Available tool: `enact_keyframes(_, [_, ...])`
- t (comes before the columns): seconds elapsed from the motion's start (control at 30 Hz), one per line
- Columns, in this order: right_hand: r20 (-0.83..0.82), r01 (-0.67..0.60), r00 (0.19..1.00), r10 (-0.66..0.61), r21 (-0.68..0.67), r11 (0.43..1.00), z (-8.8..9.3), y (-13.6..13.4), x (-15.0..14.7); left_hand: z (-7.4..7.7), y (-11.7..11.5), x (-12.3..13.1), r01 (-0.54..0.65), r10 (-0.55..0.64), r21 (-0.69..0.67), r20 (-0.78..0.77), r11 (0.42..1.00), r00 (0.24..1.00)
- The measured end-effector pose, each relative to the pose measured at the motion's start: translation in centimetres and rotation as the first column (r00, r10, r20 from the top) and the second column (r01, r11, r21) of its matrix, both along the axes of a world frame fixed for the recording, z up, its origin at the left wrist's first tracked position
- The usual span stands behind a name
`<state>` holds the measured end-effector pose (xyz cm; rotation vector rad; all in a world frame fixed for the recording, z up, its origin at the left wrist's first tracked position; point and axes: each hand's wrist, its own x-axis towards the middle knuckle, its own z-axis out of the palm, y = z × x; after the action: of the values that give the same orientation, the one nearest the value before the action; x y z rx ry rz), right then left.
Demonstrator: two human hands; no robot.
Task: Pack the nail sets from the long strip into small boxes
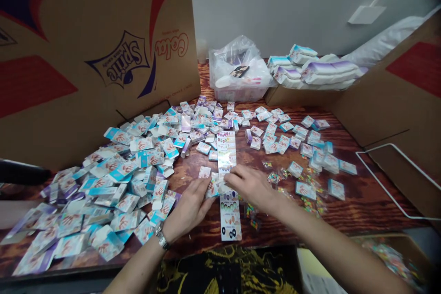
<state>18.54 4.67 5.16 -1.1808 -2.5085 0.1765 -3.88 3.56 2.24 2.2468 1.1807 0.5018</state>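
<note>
My left hand (191, 200), with a watch on the wrist, is closed around a small white and blue printed box (213, 184) above the table. My right hand (246, 184) has its fingers pinched at the right end of that box. What the right fingertips hold, if anything, is hidden. Under both hands runs a long printed paper strip (230, 225) with rows of coloured nail shapes. Another small card or box (204, 172) lies just beyond my left fingers. Small clear packets with bright coloured pieces (274, 178) lie near my right forearm.
A large heap of small boxes (117, 183) covers the left side, and scattered boxes (306, 149) lie at right. Cardboard cartons (76, 69) flank the table. Behind stand a clear plastic bin (239, 94) and stacked wrapped bundles (327, 71). Another person's arm (17, 213) shows at left.
</note>
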Motion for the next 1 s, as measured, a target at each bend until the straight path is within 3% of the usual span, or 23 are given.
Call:
enact_keyframes(0.13, [0.075,-0.121,0.991,0.114,0.084,0.989,-0.7,-0.5,-0.1,0.1,-0.2,-0.4,0.008,-0.008,-0.013,0.007,1.0,1.0])
enact_keyframes(0.27, [0.146,-0.29,0.953,0.266,0.179,0.94,-0.3,-0.4,-0.1,0.7,-0.5,-0.5,0.047,-0.048,-0.043,-0.021,0.998,0.999])
enact_keyframes(0.37, [0.057,-0.314,0.949,0.309,0.113,0.943,0.0,-0.5,-0.5,1.1,-0.6,-0.1,0.076,-0.077,-0.034,-0.028,0.997,0.997])
enact_keyframes(0.5, [-0.207,-0.182,0.965,0.161,-0.089,0.979,-0.1,-1.1,-1.3,0.5,-0.9,0.6,0.019,-0.018,0.023,-0.028,1.0,0.999])
enact_keyframes(0.63, [-0.429,-0.016,0.895,-0.125,-0.311,0.95,-1.0,-1.7,-2.0,-0.6,-1.6,1.3,-0.048,0.049,0.069,-0.009,0.996,0.999])
enact_keyframes(0.7, [-0.533,0.093,0.773,-0.344,-0.441,0.893,-2.0,-2.0,-2.6,-1.1,-1.9,1.7,-0.078,0.079,0.092,-0.005,0.993,0.997])
enact_keyframes(0.77, [-0.604,0.121,0.603,-0.522,-0.578,0.807,-3.3,-2.3,-3.3,-1.4,-2.1,2.0,-0.107,0.11,0.12,-0.011,0.987,0.994])
enact_keyframes(0.83, [-0.629,0.099,0.459,-0.627,-0.665,0.74,-4.3,-2.6,-4.0,-1.7,-2.2,2.2,-0.124,0.128,0.145,-0.017,0.982,0.992])
enact_keyframes(0.87, [-0.629,0.098,0.424,-0.652,-0.684,0.723,-4.5,-2.8,-4.2,-1.8,-2.2,2.3,-0.127,0.131,0.156,-0.016,0.98,0.991])
enact_keyframes(0.93, [-0.608,0.141,0.454,-0.651,-0.673,0.726,-4.4,-3.2,-4.5,-2.0,-2.2,2.5,-0.128,0.131,0.17,-0.007,0.977,0.991])
enact_keyframes(1.0, [-0.57,0.218,0.564,-0.598,-0.596,0.773,-3.9,-3.6,-4.4,-2.0,-2.2,2.6,-0.132,0.132,0.177,0.013,0.975,0.991])
